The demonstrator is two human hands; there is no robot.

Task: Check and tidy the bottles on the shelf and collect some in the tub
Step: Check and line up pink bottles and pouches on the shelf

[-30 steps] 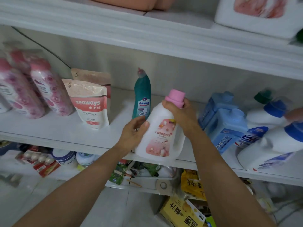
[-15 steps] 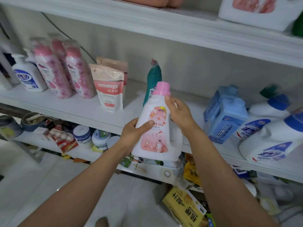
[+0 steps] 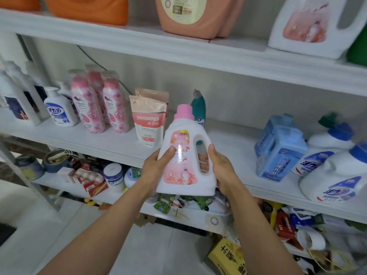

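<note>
The left hand [image 3: 156, 167] grasps the pink-capped detergent bottle [image 3: 184, 155] at its 9 o'clock side, thumb on the label. The right hand [image 3: 220, 167] grips the handle at 3 o'clock. The bottle is held upright and clear of the shelf [image 3: 234, 141], label toward the camera, likely for checking. A teal toilet-cleaner bottle [image 3: 198, 110] stands behind at 12 o'clock.

bottle [image 3: 184, 139] before shelf [image 3: 238, 135], 2 pouches [image 3: 148, 122] left, jugs [image 3: 282, 153] right

both hands [image 3: 156, 167] gripping pink-capped bottle [image 3: 183, 161]
</note>
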